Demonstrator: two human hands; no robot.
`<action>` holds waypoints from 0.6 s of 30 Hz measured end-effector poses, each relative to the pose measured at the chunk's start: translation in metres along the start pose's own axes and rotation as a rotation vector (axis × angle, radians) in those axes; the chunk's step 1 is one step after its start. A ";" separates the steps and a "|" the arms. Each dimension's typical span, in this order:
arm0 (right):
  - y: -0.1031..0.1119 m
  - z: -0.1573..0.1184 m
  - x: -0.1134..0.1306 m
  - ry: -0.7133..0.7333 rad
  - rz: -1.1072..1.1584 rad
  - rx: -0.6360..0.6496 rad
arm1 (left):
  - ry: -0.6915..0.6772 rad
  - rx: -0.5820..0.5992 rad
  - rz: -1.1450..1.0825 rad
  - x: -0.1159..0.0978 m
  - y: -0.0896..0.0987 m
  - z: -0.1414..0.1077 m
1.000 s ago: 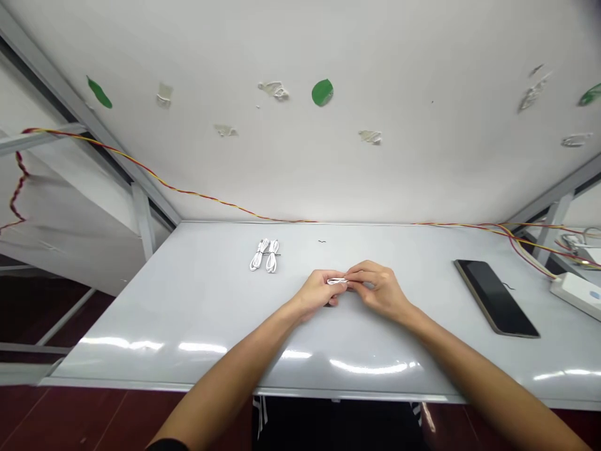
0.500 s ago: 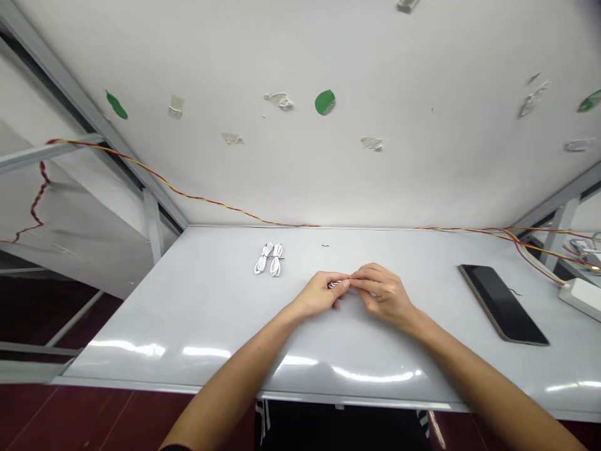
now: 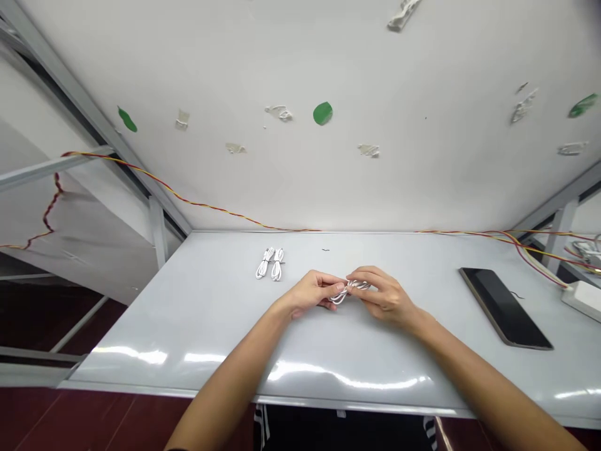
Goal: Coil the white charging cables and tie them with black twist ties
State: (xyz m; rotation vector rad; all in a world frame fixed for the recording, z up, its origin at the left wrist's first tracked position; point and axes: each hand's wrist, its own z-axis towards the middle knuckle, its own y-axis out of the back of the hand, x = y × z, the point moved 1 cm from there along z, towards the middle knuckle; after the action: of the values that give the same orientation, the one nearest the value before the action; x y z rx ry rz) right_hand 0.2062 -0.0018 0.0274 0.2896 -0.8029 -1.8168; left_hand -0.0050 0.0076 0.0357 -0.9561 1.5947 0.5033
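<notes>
A coiled white cable point(image 3: 339, 297) is held between my two hands above the middle of the table. My left hand point(image 3: 315, 292) pinches its left end with thumb and fingers. On the other side, my right hand point(image 3: 382, 297) grips the right part of the coil, and its fingers cover some of the strands. Whether a tie is around this coil, I cannot tell. To the left, two more bundled white cables point(image 3: 265, 263) lie side by side, each with a dark tie around its middle.
A short dark twist tie point(image 3: 325, 250) lies behind my hands. On the right are a black phone point(image 3: 505, 307), another thin dark tie point(image 3: 517, 295) and a white power strip point(image 3: 582, 299). Red and yellow wires point(image 3: 211, 205) run along the back wall point(image 3: 394, 194).
More of the white coil now shows between my hands. My right hand has closed over its right part, where before the fingertips of both hands met. The view has tilted slightly upward.
</notes>
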 end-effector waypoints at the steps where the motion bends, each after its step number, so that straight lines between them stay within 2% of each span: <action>1: 0.000 0.000 0.000 0.001 -0.006 0.003 | 0.024 -0.009 -0.039 0.001 0.002 0.000; 5: -0.002 0.000 0.000 -0.054 -0.073 0.026 | 0.041 -0.088 -0.088 0.003 0.003 0.002; 14: -0.003 0.001 -0.001 -0.214 -0.149 0.122 | -0.015 -0.260 0.056 0.004 0.000 0.007; 16: -0.002 0.001 -0.002 -0.235 -0.172 0.128 | -0.047 -0.331 0.132 0.002 0.003 0.008; 18: -0.002 0.000 -0.003 -0.256 -0.196 0.119 | -0.129 -0.456 0.332 -0.002 0.008 0.007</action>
State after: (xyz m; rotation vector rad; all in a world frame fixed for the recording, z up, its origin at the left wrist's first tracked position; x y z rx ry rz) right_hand 0.2059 0.0012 0.0254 0.2207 -1.0963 -2.0193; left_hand -0.0076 0.0182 0.0344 -0.9683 1.5567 1.1747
